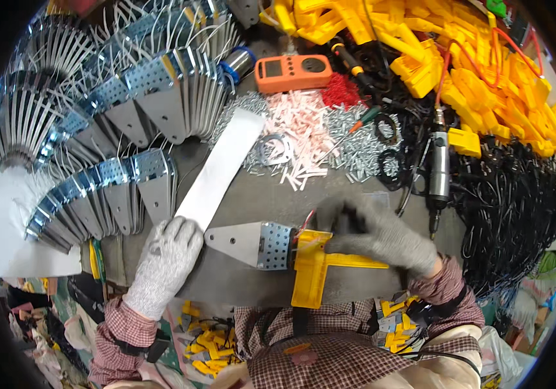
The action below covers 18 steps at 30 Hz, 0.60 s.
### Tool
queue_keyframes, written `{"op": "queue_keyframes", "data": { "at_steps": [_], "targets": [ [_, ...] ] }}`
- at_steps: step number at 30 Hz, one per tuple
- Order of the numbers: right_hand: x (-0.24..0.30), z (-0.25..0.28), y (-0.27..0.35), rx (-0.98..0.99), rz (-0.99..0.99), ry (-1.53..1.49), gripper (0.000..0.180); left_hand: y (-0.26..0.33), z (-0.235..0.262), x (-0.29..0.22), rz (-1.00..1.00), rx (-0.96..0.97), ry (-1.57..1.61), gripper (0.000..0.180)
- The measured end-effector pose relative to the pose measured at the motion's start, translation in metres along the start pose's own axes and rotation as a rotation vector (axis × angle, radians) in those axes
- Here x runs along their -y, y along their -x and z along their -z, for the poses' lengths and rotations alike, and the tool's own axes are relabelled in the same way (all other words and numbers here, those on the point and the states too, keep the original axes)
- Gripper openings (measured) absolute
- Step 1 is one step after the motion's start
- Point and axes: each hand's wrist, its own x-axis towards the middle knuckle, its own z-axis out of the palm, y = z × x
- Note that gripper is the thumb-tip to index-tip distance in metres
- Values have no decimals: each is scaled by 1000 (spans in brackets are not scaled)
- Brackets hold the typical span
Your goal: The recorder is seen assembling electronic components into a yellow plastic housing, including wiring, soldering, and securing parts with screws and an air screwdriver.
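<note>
— Where does the metal plate with the yellow handle lie from the hands?

— Straight ahead of the person, low on the grey tabletop, between the two hands. The right hand is the nearer one: its gloved fingers are curled over the joint where the yellow handle meets the plate, and they look closed on the yellow part there, with red wires showing just beside them.

— And the left hand?

— It lies open and flat, palm down, on the near end of a long white strip, just beside the plate's pointed end but not touching it. It grips nothing.

— Which way does the piece run?

— Its long axis goes left to right across the person. The tapered silver tip points to the person's left, toward the left hand; the perforated wider end butts into the yellow handle on the right. One yellow leg hangs toward the person, another runs off to the right under the right hand.

— And the strip?

— It slants away from the left hand, up and right.
</note>
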Motion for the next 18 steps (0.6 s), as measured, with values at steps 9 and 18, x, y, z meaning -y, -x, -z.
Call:
{"op": "queue_keyframes", "data": {
  "at_steps": [9, 18],
  "targets": [
    [-9, 100, -140, -501, 253, -28, 70, -10, 28, 34, 1, -321, 576, 22],
    [36, 95, -78, -969, 792, 453, 12, -86, 21, -41, 65, -502, 1479, 23]
  ]
}}
